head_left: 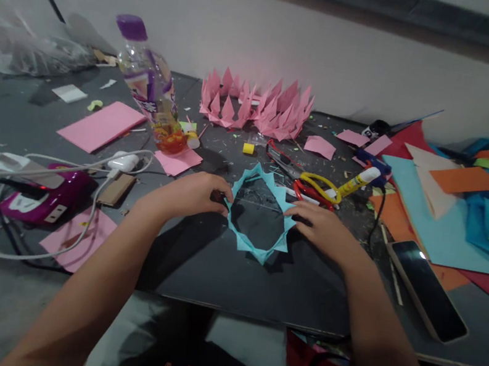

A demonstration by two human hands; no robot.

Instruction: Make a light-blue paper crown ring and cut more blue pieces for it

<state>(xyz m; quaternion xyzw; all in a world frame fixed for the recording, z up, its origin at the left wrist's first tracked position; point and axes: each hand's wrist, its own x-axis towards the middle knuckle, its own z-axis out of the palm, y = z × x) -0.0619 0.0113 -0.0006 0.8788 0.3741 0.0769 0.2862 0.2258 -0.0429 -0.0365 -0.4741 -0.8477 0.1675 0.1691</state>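
Note:
A light-blue folded paper ring (pixel 263 253) with pointed tips around its edge is held just over the dark table, in the middle. My left hand (pixel 198 195) pinches its left side between thumb and fingers. On the opposite side, my right hand (pixel 324 224) grips the ring's right edge, fingers closed on the paper. Behind the ring stand two pink paper rings (pixel 284 111) with upright points, side by side near the wall. Red- and yellow-handled scissors (pixel 318 189) lie just beyond my right hand, beside a yellow glue tube (pixel 357 182).
A bottle (pixel 150 86) with a purple cap stands back left, near pink sheets (pixel 101 125). A purple power strip (pixel 48 194) with white cables lies left. On the right are a phone (pixel 427 292), coloured paper (pixel 444 222) and a blue glue gun (pixel 376 162).

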